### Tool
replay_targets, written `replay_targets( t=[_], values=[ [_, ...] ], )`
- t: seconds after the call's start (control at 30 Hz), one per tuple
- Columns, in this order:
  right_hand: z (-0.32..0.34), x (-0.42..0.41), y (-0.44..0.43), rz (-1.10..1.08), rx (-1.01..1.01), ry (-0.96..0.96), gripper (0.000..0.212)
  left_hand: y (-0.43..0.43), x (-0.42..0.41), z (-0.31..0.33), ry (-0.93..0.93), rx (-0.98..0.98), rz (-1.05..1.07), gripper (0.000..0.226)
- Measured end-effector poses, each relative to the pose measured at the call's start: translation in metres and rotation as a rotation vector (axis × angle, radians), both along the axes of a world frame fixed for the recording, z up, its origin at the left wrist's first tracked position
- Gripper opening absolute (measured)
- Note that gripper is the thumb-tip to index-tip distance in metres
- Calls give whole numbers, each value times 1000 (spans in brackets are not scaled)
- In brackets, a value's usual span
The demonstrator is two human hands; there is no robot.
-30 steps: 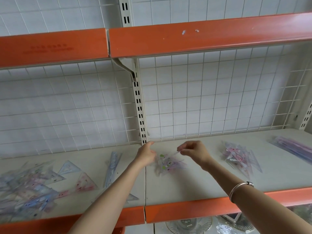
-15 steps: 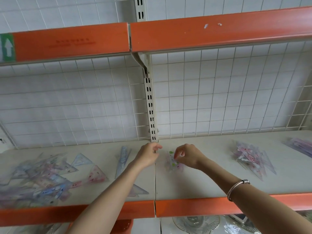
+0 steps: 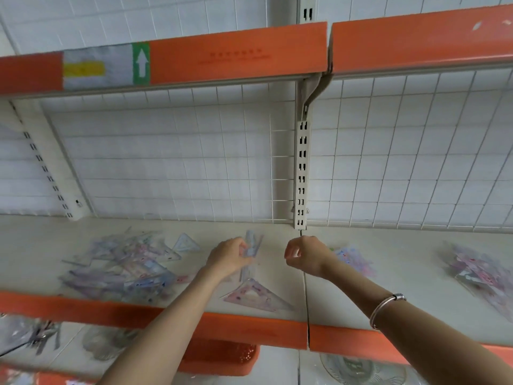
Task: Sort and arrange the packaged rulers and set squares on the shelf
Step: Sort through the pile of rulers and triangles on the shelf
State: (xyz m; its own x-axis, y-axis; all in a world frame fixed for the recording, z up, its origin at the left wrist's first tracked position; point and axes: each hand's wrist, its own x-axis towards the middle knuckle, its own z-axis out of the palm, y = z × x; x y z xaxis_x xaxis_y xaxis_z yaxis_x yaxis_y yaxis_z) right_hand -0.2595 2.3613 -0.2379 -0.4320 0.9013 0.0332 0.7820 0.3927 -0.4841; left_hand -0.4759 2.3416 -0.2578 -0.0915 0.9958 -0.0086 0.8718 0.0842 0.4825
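Observation:
A cream shelf [image 3: 388, 301] with an orange front edge carries clear packaged rulers and set squares. My left hand [image 3: 229, 255] reaches over the shelf and its fingers curl round a bluish packaged ruler [image 3: 252, 244] lying lengthways. My right hand [image 3: 304, 255] hovers just right of it with fingers loosely curled, holding nothing. A small sorted stack of packs [image 3: 352, 258] lies right behind my right wrist. A pink set square [image 3: 255, 297] lies near the front edge, below my left hand. A jumbled heap of packs [image 3: 125, 262] covers the shelf's left part.
Another stack of pink packs [image 3: 477, 268] sits at the far right. A slotted upright [image 3: 301, 173] and wire grid back the shelf. The upper shelf's orange edge [image 3: 236, 56] hangs overhead. Below, an orange basket [image 3: 222, 357] and clear goods show.
The view has swung left. My left hand moved left from the small stack onto the bluish ruler and gripped it. My right hand left the stack and followed leftward, holding nothing.

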Motion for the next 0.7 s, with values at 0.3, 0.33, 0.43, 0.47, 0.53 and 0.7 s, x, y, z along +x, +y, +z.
replay_targets(
  t=[0.3, 0.33, 0.43, 0.47, 0.53, 0.7],
  values=[
    [-7, -50, -21, 103, -97, -91, 41, -9, -3, -1, -38, -53, 3, 58],
    [-7, -53, -24, 103, -104, -114, 48, -9, -2, -2, -40, -51, 7, 56],
    [-6, -58, -31, 106, -125, -184, 65, -10, -3, -4, -79, -52, 26, 50],
    [-6, -60, -34, 102, -130, -201, 68, -11, -5, -3, -92, -59, 34, 50],
    [-6, -63, -39, 95, -118, -243, 73, -12, -8, -1, -95, -72, 43, 48],
    [-6, -72, -45, 89, -138, -193, 54, -16, -20, -3, -312, -131, 117, 39]
  ],
)
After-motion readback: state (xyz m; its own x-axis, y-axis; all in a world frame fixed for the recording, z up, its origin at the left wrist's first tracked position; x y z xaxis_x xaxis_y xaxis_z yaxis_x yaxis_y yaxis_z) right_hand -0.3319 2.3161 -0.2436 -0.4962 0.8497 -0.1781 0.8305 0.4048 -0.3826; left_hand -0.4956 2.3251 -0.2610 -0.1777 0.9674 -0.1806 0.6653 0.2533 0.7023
